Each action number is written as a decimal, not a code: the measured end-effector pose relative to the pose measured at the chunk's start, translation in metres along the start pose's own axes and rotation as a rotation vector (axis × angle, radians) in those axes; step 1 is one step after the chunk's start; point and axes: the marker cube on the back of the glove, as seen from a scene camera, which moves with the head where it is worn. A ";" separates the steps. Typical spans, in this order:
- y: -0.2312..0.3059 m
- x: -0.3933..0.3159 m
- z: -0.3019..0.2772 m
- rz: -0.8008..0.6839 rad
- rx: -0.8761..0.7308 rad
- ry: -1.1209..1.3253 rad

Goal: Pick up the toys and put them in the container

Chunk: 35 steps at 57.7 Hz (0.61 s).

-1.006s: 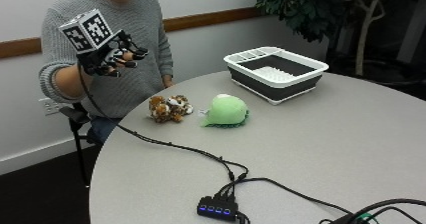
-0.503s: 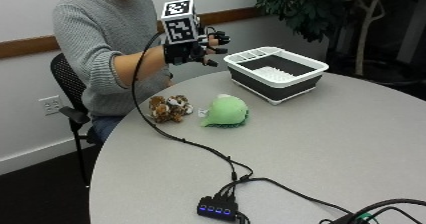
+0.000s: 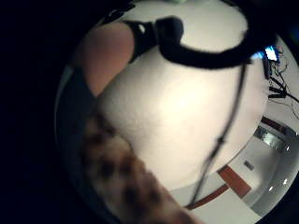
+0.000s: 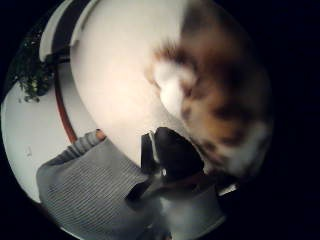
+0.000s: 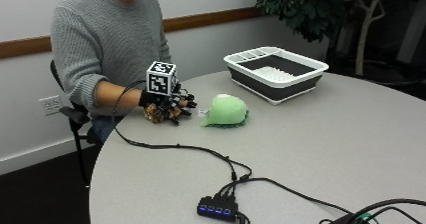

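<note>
- Toys: none is seen in the container yet.
- The spotted toy, on the bench, is clasped by curled fingers of the right hand.
- The green toy lies just beside, untouched.

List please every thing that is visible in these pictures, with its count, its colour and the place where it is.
spotted plush toy: 1, brown and white, on the table near the person, under the gloved right hand
green plush toy: 1, light green, on the table beside the spotted one, apart from it
container: 1, white rim with dark walls, at the far side of the table, nothing visible inside
table: 1, grey, round
hub: 1, black with blue lights, near the front edge of the table
plant: 1, dark green, behind the table
chair: 1, black, under the person
right hand: 1, black glove, fingers down on the spotted toy; whether they have closed round it is not clear
</note>
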 end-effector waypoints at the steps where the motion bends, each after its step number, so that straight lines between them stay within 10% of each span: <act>1: 0.001 -0.001 0.000 -0.001 0.023 0.008; 21: -0.001 0.000 -0.013 -0.044 0.267 0.014; 35: -0.004 0.042 -0.122 -0.010 0.410 -0.193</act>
